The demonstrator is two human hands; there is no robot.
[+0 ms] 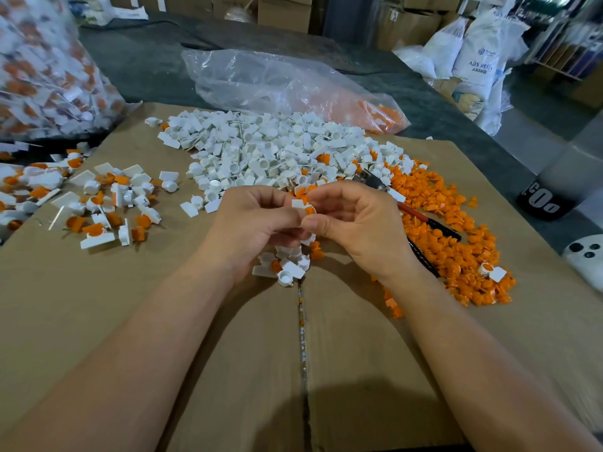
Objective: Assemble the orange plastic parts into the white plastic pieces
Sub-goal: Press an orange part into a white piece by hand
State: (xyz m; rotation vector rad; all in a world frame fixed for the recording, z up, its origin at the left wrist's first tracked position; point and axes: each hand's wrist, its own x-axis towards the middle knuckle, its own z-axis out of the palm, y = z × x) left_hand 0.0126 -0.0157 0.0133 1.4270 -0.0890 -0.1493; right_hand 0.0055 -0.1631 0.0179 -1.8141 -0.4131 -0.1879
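Note:
My left hand (pixel 257 223) and my right hand (pixel 352 223) meet at the middle of the cardboard, fingers curled. Between their fingertips they pinch a small white plastic piece (pixel 298 203) with an orange part (pixel 310 210) at its ring end. A heap of loose white pieces (pixel 277 151) lies beyond the hands. Loose orange parts (pixel 456 243) are spread to the right. A few white pieces and orange parts (pixel 287 269) lie just below my hands. Joined white-and-orange pieces (pixel 107 203) are scattered at the left.
Flattened cardboard (pixel 163 321) covers the table. A clear bag of joined pieces (pixel 42 66) stands at the far left, a nearly empty clear bag (pixel 280 83) behind the white heap. A red-and-black handled tool (pixel 424 223) lies among the orange parts. White sacks (pixel 473 53) stand at the back right.

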